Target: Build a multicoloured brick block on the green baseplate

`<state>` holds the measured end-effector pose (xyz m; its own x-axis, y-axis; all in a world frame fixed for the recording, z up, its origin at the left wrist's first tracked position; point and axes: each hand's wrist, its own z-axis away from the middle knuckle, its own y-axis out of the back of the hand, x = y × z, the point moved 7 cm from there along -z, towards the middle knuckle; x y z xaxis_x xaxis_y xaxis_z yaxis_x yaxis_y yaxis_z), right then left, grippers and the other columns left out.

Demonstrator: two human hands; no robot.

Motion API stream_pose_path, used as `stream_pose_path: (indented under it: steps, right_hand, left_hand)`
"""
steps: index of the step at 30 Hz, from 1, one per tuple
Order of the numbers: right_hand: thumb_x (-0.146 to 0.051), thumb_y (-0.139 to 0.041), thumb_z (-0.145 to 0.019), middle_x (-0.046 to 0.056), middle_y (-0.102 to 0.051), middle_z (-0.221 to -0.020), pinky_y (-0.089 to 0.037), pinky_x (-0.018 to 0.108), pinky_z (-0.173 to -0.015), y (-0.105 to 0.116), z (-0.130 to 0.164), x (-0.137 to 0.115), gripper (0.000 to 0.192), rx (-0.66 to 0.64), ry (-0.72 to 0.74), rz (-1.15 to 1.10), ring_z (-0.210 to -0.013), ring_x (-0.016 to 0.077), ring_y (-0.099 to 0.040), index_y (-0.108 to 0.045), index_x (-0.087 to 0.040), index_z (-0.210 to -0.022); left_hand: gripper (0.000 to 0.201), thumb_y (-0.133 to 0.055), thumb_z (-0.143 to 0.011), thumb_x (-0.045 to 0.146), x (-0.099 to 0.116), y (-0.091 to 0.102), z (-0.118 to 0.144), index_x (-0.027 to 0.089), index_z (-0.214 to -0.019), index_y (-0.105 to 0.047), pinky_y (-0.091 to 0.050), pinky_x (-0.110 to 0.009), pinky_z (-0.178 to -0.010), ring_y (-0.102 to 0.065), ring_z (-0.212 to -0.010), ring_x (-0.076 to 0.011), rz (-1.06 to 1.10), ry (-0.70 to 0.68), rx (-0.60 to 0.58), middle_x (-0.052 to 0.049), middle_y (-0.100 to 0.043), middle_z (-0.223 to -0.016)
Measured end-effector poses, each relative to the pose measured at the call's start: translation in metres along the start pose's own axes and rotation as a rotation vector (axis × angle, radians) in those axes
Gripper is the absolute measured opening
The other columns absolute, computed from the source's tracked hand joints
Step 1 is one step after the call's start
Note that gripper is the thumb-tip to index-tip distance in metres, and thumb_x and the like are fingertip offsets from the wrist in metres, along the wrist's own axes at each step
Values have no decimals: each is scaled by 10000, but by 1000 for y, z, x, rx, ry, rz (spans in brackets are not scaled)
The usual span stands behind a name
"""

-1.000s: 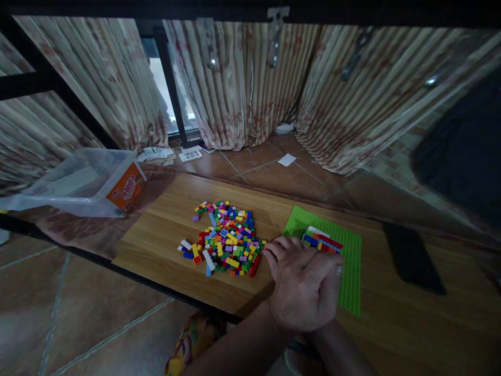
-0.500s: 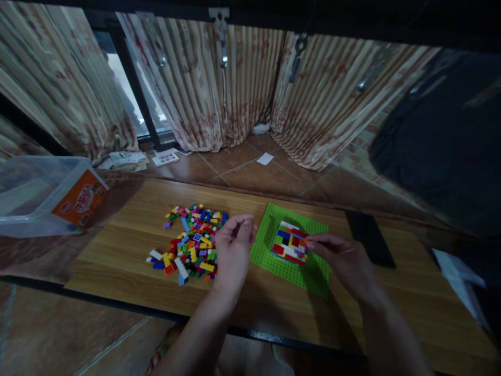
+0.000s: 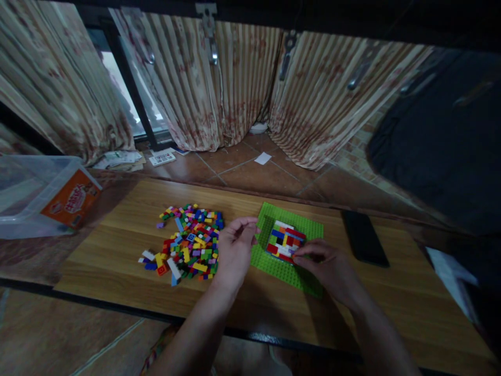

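Note:
A square structure of toy building bricks (image 3: 284,240) in red, white, blue and yellow stands on a green studded baseplate (image 3: 309,225). My right hand (image 3: 331,266) is closed in a pinch at the structure's near right corner, its fingertips touching or almost touching the bricks there. Whatever lies between those fingers is too small to make out. Over the baseplate's left edge, my left hand (image 3: 237,250) has thumb and fingers pressed together, and I cannot see what they pinch. Left of it spreads a pile of loose bricks (image 3: 199,241) in many colours.
The wooden table (image 3: 105,256) carries a black phone-like slab (image 3: 365,237) to the right of the baseplate. A clear plastic bin (image 3: 23,222) with an orange label stands at the far left. Papers (image 3: 450,277) lie at the right. Striped curtains (image 3: 246,83) hang behind.
My right hand has moved from the structure's right side down to its near right corner. My left hand keeps its pinch in nearly the same place. The view has shifted slightly.

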<state>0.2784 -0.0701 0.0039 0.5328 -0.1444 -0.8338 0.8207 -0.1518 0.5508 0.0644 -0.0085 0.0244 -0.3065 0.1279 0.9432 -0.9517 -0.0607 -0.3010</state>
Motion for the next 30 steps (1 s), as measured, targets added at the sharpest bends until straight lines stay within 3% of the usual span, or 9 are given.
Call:
stream_pose_path:
  steps: [15,30]
  right_hand:
    - [-449,-725,-702,20,-655,-804,-441,328,-686,-2,-5,8,222,24,-8,158,-715,186,-596,-683,-231,-693]
    - [-414,-726,-673,-7,-645,-639,-430,293,-583,-6,-4,0,208,-1,-68,77,-600,168,-581,-652,-223,-640]
  left_hand:
    - [140,-640,-761,253,-1,-4,2,133,-806,-698,-358,-197,-506,-473,-524,-75,14,2,-35,0,-624,-647]
    - [131,-640,-752,250,-4,-6,4,136,-787,-693,-372,-202,-519,-483,-518,-76,3,4,-41,4,-630,-635]
